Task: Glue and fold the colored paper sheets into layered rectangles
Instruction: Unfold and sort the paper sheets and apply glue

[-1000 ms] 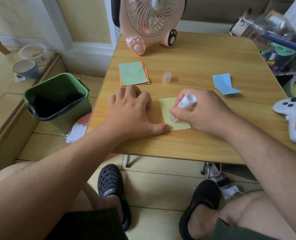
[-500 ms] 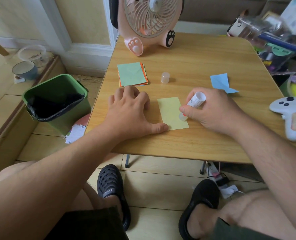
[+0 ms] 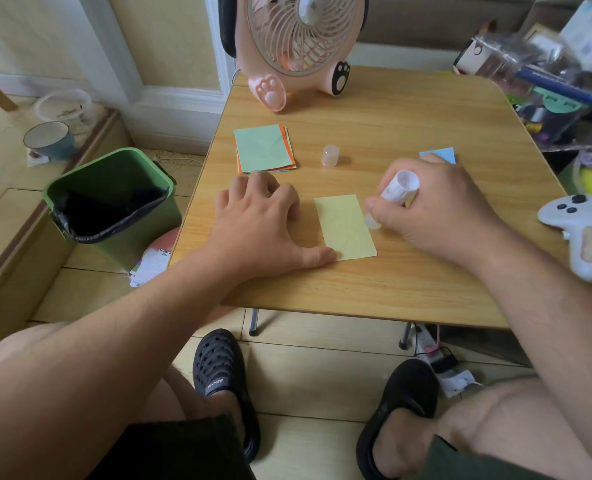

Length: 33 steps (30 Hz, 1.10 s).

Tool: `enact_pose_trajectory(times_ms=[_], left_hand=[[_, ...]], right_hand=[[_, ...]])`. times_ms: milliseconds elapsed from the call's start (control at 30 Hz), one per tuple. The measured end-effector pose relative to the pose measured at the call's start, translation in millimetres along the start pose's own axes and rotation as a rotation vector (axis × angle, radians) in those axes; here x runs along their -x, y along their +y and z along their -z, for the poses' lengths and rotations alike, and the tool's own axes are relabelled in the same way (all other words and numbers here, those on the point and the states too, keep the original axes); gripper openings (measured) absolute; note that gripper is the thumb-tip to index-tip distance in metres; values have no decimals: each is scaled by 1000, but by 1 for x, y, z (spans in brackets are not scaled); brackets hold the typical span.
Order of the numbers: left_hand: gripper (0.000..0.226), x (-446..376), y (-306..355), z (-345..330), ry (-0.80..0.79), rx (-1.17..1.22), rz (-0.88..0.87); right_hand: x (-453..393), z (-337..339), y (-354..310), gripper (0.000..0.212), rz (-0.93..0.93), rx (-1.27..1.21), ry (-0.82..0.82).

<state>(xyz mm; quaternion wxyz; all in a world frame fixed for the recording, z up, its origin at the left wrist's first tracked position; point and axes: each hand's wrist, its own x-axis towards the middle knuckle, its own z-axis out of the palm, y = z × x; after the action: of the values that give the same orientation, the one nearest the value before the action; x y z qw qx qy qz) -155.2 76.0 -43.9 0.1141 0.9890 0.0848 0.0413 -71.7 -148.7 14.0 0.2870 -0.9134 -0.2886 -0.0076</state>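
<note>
A yellow paper rectangle lies flat near the front of the wooden table. My left hand rests palm down beside it, thumb tip pinning its lower left corner. My right hand grips a white glue stick, tilted, with its tip touching the paper's right edge. The glue cap stands alone further back. A stack of coloured sheets, green on top, lies at the back left. A blue paper peeks out behind my right hand.
A pink fan stands at the table's far edge. A white controller lies at the right edge, with clutter behind it. A green bin sits on the floor to the left.
My right hand has slid the glue stick from the paper's lower middle to its right edge. The left hand has stayed in place.
</note>
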Motion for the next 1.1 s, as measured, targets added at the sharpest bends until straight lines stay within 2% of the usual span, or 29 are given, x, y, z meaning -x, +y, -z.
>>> enact_pose_trajectory(times_ms=[467, 767, 1100], left_hand=[[87, 1, -1, -1, 12, -16, 4], [92, 2, 0, -2, 30, -27, 5], [84, 1, -1, 0, 2, -17, -6]], right_hand=[[-2, -32, -11, 21, 55, -100, -131], [-1, -33, -13, 22, 60, -82, -163], [2, -15, 7, 19, 3, -58, -141]])
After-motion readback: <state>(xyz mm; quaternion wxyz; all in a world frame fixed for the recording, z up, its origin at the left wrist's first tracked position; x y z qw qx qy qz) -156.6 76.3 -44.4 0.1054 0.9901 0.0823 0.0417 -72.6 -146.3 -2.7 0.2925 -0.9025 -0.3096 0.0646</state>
